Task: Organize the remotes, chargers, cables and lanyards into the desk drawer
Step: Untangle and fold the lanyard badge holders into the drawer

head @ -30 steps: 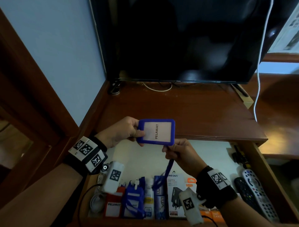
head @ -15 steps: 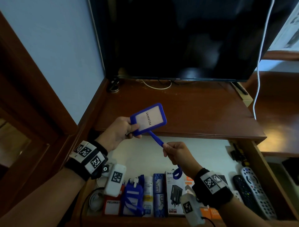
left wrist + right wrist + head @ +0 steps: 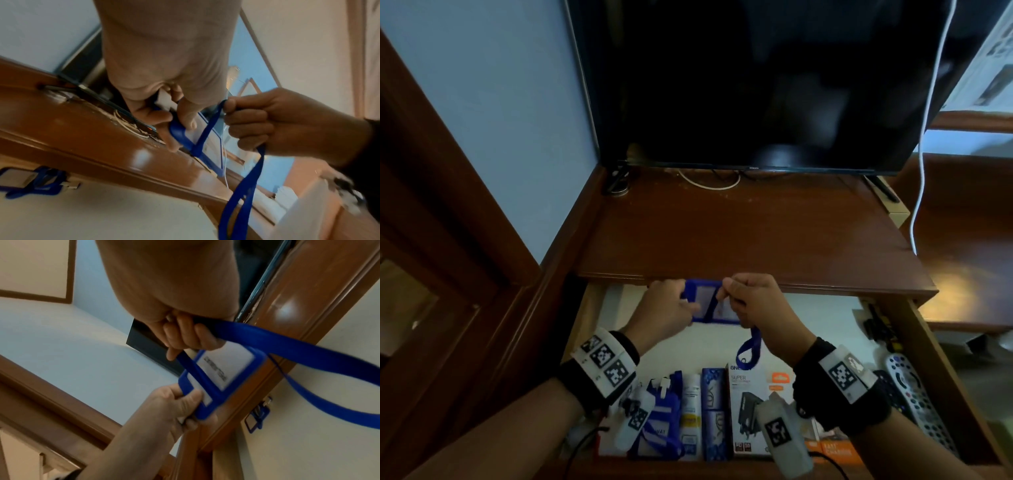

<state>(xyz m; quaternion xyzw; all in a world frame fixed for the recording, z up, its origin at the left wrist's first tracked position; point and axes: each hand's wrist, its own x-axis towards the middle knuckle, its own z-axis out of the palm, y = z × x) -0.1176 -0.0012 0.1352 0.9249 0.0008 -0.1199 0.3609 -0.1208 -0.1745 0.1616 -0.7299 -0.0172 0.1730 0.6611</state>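
A blue badge holder (image 3: pixel 703 305) with a white card hangs over the open drawer (image 3: pixel 585 318), just below the desk's front edge. My left hand (image 3: pixel 671 308) pinches its left end (image 3: pixel 197 404). My right hand (image 3: pixel 753 301) grips the blue lanyard strap (image 3: pixel 298 344), which crosses the card's face (image 3: pixel 202 138). A loop of the strap (image 3: pixel 748 349) dangles below the right hand. Two remotes (image 3: pixel 914 397) lie at the drawer's right side.
The drawer's front row holds another blue lanyard badge (image 3: pixel 661 411), small boxes (image 3: pixel 714 411) and a charger box (image 3: pixel 750 404). A black TV (image 3: pixel 756 85) stands on the desk top (image 3: pixel 722 240). A white cable (image 3: pixel 928 137) hangs at right. A further badge (image 3: pixel 30 181) lies deep in the drawer.
Both hands have come down from above the desk to the drawer opening. The badge has turned level, and the right hand has brought the strap across the card.
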